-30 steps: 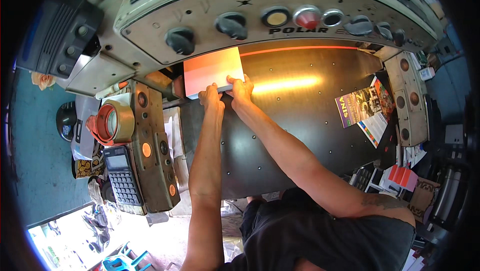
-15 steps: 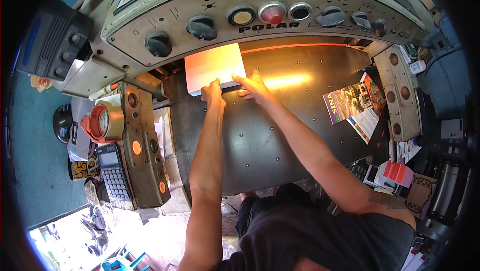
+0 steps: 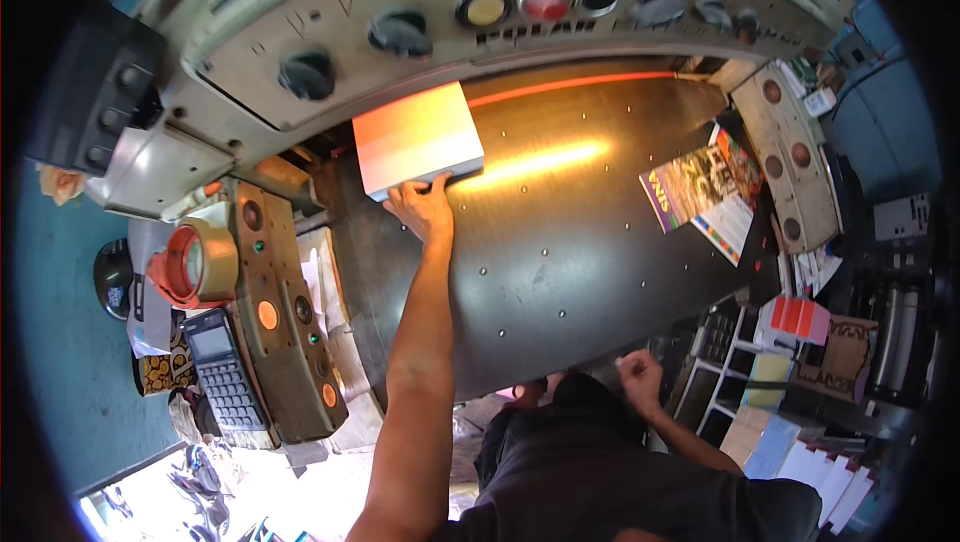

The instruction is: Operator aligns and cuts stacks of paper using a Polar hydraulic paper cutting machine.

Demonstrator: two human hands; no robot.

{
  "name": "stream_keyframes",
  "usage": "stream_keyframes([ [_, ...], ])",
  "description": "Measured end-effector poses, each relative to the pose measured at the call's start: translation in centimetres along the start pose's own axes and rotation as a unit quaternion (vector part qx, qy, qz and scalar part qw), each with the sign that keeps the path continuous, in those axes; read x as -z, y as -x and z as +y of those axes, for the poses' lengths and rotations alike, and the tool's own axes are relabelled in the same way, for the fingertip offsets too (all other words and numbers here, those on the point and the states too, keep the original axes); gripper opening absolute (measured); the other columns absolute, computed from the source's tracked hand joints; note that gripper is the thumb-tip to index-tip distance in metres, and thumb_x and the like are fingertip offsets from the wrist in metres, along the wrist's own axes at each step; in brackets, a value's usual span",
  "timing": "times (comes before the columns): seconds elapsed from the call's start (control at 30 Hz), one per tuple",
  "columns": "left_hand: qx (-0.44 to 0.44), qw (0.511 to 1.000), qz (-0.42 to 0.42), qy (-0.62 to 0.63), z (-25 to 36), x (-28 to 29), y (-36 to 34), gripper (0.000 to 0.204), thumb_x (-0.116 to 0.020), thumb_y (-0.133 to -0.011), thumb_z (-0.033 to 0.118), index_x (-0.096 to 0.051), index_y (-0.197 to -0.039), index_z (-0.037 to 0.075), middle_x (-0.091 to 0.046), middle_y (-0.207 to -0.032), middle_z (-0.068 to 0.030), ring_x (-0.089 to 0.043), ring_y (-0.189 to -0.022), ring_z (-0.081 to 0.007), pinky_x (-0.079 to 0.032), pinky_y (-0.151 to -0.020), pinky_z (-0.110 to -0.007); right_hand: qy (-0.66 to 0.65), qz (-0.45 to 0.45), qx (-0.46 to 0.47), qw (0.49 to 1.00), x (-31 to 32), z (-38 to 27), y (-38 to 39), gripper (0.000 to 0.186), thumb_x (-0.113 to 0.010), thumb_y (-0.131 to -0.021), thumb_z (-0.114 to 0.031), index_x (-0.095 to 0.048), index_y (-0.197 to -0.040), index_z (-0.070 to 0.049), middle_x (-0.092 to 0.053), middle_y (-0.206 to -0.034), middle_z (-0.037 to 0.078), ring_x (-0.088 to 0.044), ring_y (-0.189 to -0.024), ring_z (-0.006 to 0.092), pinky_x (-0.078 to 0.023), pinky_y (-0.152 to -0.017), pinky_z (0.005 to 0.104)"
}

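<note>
A thick squared stack of paper (image 3: 415, 137), lit orange and white from above, lies on the dark metal table (image 3: 520, 282) of a cutting machine. My left hand (image 3: 422, 212) presses against its front edge, thumb spread to the right and the other fingers bent along the side; it is not wrapped round the stack. Away from the paper, my right hand (image 3: 641, 378) is low beside my body, just off the table's front edge. Its fingers are curled in a loose fist, somewhat blurred, and I see nothing in them.
The control panel (image 3: 370, 67) spans the far side, above a red light line. Printed leaflets (image 3: 700, 192) lie at the table's right. On the left are a tape roll (image 3: 205, 262), a calculator (image 3: 225, 367) and a side block with buttons (image 3: 285, 312). Shelves (image 3: 715, 372) stand lower right.
My right hand has left the stack and dropped back to the table's front edge. My left hand stays at the stack's front. The whole view has tilted slightly.
</note>
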State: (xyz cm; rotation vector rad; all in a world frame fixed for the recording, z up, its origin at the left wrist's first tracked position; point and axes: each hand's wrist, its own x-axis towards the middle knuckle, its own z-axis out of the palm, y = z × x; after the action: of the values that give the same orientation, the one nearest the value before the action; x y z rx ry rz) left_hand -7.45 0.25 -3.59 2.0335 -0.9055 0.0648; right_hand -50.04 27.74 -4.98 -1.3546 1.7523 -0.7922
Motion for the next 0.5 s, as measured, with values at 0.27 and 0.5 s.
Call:
stream_keyframes([
  [0.27, 0.014, 0.999, 0.002, 0.034, 0.6, 0.7, 0.2, 0.047, -0.093, -0.062, 0.036, -0.060, -0.070, 0.004, -0.055, -0.090, -0.0111, -0.048, -0.099, -0.0345, -0.046, -0.086, -0.049, -0.078, 0.134, -0.011, 0.988, 0.4, 4.7, -5.9, 0.070, -0.068, -0.073, 0.010, -0.037, -0.133, -0.005, -0.048, -0.121, 0.009, -0.056, -0.104, 0.0207, -0.053, -0.082, 0.0335],
  [0.5, 0.044, 0.998, 0.013, 0.042, 0.6, 0.5, 0.1, 0.046, -0.093, -0.062, 0.036, -0.060, -0.070, 0.005, -0.052, -0.088, -0.0084, -0.046, -0.094, -0.0319, -0.046, -0.085, -0.046, 0.079, 0.143, -0.007, 0.987, 0.5, 4.6, -5.8, 0.062, -0.072, -0.072, -0.003, -0.046, -0.128, 0.002, -0.045, -0.124, 0.020, -0.054, -0.114, 0.0366, -0.051, -0.092, 0.0399],
])
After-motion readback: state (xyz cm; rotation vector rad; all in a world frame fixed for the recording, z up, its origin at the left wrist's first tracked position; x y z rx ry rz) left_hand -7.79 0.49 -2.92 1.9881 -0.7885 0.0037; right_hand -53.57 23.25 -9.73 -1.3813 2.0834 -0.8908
